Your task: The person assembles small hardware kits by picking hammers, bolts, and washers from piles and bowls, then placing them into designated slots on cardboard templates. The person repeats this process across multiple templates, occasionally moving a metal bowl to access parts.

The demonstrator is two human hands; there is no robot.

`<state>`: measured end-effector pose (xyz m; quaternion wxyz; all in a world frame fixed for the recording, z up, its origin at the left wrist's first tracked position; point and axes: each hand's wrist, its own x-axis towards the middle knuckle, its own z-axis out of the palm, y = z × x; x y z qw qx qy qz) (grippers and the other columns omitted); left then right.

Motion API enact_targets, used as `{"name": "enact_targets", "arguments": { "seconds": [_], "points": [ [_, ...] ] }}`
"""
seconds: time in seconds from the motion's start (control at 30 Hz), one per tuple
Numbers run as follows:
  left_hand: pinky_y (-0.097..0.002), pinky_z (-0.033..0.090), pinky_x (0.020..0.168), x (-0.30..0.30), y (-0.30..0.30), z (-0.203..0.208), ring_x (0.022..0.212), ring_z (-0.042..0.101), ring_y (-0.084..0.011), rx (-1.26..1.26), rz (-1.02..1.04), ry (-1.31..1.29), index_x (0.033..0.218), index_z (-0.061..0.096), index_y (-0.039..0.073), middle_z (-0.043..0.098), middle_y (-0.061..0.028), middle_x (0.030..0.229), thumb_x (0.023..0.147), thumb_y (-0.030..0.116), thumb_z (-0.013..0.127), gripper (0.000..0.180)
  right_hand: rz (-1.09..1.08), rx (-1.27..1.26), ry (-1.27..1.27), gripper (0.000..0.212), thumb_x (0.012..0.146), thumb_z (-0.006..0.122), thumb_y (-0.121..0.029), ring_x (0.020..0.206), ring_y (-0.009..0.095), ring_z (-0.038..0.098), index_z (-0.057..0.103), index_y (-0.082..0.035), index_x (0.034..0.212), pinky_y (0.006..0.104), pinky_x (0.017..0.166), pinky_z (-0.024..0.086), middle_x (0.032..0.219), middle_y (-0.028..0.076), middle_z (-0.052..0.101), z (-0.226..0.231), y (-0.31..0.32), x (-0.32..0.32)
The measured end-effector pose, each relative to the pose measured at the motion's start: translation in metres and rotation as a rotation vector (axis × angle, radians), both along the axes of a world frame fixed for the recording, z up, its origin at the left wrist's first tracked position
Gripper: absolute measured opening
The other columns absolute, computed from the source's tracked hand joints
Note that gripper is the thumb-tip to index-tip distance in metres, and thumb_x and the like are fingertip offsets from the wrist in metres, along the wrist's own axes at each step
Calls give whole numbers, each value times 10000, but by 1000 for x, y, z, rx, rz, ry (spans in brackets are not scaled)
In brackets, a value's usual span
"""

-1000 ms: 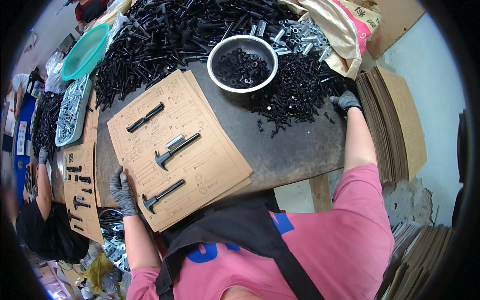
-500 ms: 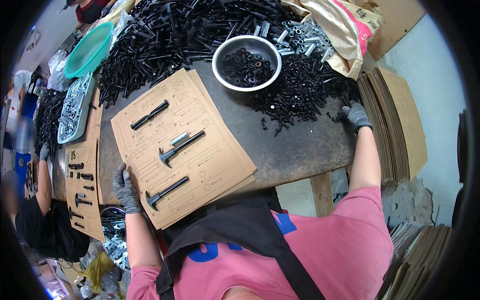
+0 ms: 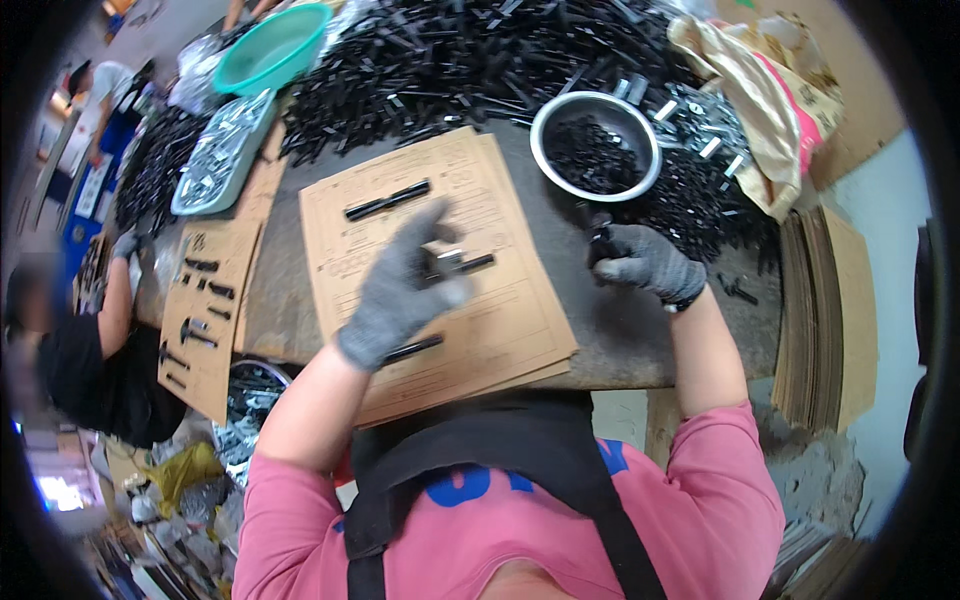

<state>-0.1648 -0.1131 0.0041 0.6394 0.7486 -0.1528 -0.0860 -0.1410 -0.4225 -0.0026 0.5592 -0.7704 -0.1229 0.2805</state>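
Observation:
My left hand [image 3: 400, 290], in a grey glove, hovers over a printed brown cardboard sheet [image 3: 340, 240], fingers apart and slightly blurred. It covers much of a T-shaped black part and a silver sleeve [image 3: 452, 257]. A black rod-like part [image 3: 388, 200] lies above it on the sheet, and the shaft of another black part [image 3: 412, 349] shows below. My gloved right hand [image 3: 650, 262] is closed around small black bolts [image 3: 600, 238] in front of a metal bowl [image 3: 541, 150] that holds black washers or nuts.
Black bolts [image 3: 690, 200] lie heaped right of the bowl, beside silver sleeves [image 3: 700, 120]. A large pile of black parts [image 3: 450, 65] covers the back. Cardboard sheets [image 3: 850, 320] are stacked at right. A green basin [image 3: 275, 50] and a co-worker's layout board [image 3: 205, 320] are at left.
My right hand has moved left from the bolt heap's edge, carrying black bolts. My left hand has left the sheet's edge and reached over the parts. The view has shifted.

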Motion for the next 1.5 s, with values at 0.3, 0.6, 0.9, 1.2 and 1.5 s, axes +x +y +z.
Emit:
{"name": "enact_targets", "arguments": {
  "seconds": [0.3, 0.6, 0.9, 1.2, 1.5],
  "points": [
    [-237, 500, 658, 53, -13, -2, 717, 590, -124, 195, 12, 63, 989, 600, 15, 624, -52, 833, 754, 133, 694, 280, 52, 98, -8, 388, 801, 634, -269, 591, 71, 487, 551, -33, 1098, 206, 540, 422, 754, 10, 588, -17, 96, 42],
    [-259, 509, 708, 105, -3, -54, 752, 606, -146, 33, 188, 270, 952, 608, 0, 636, -75, 825, 730, 55, 695, 245, -377, -137, -382, 214, 836, 575, -155, 679, 108, 527, 584, -24, 1004, 248, 670, 446, 823, 55, 604, -52, 112, 74],
    [-337, 492, 744, 115, 7, -63, 824, 600, -234, 939, -58, -449, 959, 628, 92, 616, -72, 876, 760, 190, 654, 223, -260, -320, -439, 301, 804, 613, -197, 883, 242, 603, 591, -20, 1046, 320, 815, 454, 958, 151, 633, -55, 87, 71],
    [-372, 476, 742, 119, 8, -59, 808, 588, -298, 1019, -158, -362, 900, 609, 47, 609, -142, 805, 814, 232, 554, 211, -159, -410, -797, 228, 777, 617, -227, 790, 255, 591, 610, -51, 923, 359, 718, 476, 843, 115, 602, -44, 110, 61],
    [-378, 462, 804, 111, 11, -69, 887, 569, -307, 938, -11, -430, 1065, 584, 91, 575, -143, 980, 801, 188, 579, 281, 21, -521, -877, 248, 781, 615, -188, 838, 252, 588, 601, -78, 1002, 351, 744, 479, 884, 99, 605, -56, 132, 54]
  ]
}}
